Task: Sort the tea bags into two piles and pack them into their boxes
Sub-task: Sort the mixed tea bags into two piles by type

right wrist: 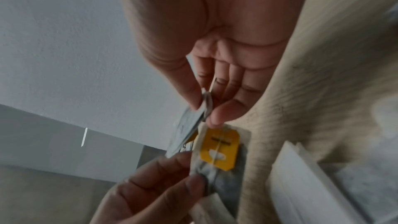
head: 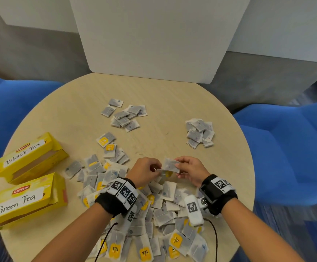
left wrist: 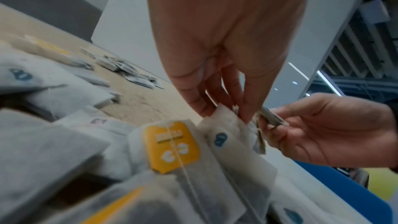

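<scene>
Above the unsorted heap (head: 154, 214), both hands pinch tea bags: left hand (head: 144, 172), right hand (head: 190, 170)

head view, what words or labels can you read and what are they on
"Lipton", "Black Tea": far yellow box, handwritten white label.
"Lipton", "Green Tea": near yellow box, handwritten white label.
"TEA": yellow tags on near tea bags.
Small marks on the other tea bags: too small to read.

- Your desk (head: 74, 103) is pale beige with a fine wood grain.
- The tea bags (head: 165, 214) are grey-white; some carry yellow tags, others small blue marks.
- Both boxes (head: 29, 157) are bright yellow with white handwritten labels.
- Your wristbands (head: 116, 197) are black with black-and-white square codes.
- The chairs (head: 290, 148) are blue.
</scene>
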Demonstrator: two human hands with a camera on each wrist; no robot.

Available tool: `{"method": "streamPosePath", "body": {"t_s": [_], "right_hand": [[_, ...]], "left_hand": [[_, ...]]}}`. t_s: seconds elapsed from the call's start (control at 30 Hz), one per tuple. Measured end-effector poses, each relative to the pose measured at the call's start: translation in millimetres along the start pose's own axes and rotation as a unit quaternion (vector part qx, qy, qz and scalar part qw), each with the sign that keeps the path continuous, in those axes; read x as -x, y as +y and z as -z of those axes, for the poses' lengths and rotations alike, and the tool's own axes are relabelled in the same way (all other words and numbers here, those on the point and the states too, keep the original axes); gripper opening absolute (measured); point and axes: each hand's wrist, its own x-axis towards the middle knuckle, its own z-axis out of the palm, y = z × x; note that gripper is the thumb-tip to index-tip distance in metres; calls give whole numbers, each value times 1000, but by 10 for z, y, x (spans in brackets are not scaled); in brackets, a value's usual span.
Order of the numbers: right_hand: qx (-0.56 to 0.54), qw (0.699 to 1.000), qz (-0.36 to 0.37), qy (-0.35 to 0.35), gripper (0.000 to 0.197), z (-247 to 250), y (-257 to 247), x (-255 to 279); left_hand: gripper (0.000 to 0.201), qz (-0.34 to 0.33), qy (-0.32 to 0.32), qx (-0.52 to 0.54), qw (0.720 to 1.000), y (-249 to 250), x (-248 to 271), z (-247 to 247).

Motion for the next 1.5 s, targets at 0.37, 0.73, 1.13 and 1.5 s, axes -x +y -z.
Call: {"method": "streamPosePath", "body": {"t_s": [0.37,0.73,1.13,1.5], "right_hand": [[-68,982,40,173,17,241,-229,-280],[-16,945,18,327,15,874,-439,-1085],[211,969,98,80,12,110,-233,-473],[157,976,141,-55,23,-22,72,-224]], "left_hand": [[4,32,30,57,997,-116,-75,-44],[12,53,22,53,997,-196,-149,171],[28,60,73,128,987,-192,-233,29],[21,20,54,138,989,-84,-112,-34]]}}
